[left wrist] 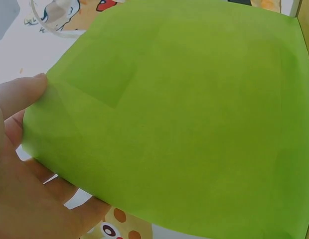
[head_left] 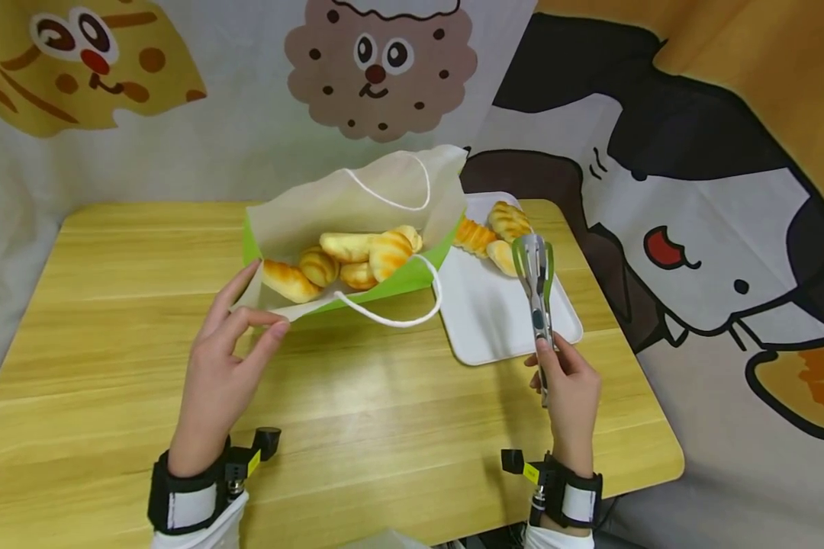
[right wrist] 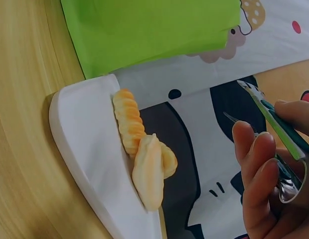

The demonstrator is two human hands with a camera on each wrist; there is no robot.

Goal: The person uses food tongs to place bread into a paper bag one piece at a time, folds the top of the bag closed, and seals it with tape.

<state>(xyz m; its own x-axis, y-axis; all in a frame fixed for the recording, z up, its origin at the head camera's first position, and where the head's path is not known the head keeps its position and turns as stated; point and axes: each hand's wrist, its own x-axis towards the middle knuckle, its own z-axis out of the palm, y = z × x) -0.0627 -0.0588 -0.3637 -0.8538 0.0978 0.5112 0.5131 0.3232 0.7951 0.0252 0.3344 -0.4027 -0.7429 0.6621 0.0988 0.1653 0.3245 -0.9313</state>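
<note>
A green paper bag (head_left: 405, 280) with white rope handles stands with its mouth toward me, several bread rolls (head_left: 371, 255) showing inside. My left hand (head_left: 223, 358) pinches the near left corner of its rim between thumb and fingers; the left wrist view shows the bag's green side (left wrist: 184, 119) beyond that hand. On the right, my right hand (head_left: 568, 381) holds metal tongs (head_left: 537, 290) with green edges by the handle end, their tips pointing away over the white tray (head_left: 484, 320). In the right wrist view the tongs' arms (right wrist: 274, 122) are spread apart with nothing between them.
Several more bread pieces (head_left: 474, 236) lie at the far end of the tray, close beside the bag. Everything stands on a wooden table (head_left: 357, 427) with a rounded right corner. A cloth printed with cartoon figures (head_left: 384, 69) hangs behind and to the right.
</note>
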